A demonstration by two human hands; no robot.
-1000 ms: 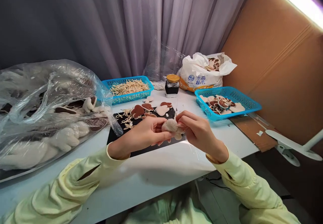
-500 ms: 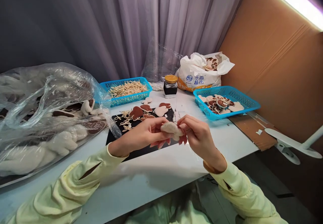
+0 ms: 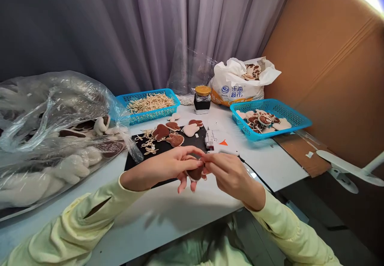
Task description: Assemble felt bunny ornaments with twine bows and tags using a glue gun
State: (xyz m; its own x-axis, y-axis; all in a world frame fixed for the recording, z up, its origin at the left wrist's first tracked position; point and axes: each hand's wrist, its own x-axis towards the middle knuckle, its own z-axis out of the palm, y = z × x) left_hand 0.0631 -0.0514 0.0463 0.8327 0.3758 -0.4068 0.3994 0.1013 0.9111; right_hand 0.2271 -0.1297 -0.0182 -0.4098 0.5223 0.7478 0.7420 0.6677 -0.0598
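A small rabbit-head-shaped plush piece is between my hands, its brown face up and a pale edge showing. My left hand grips it between thumb and fingers from the left. My right hand pinches its right end; the fingertips partly hide that spot. Just beyond, several brown and cream plush pieces lie on a black mat, along with small tied cord bows. A white glue gun with a black cord rests behind my right hand.
A blue basket of cut cords stands at the back left, another basket of plush pieces at the right. Behind are a gold-lidded jar and a white shopping bag. A large clear bag of plush parts covers the left side.
The plush piece has turned from its cream side to its brown side. My hands have shifted slightly left and lower, and more of the glue gun now shows.
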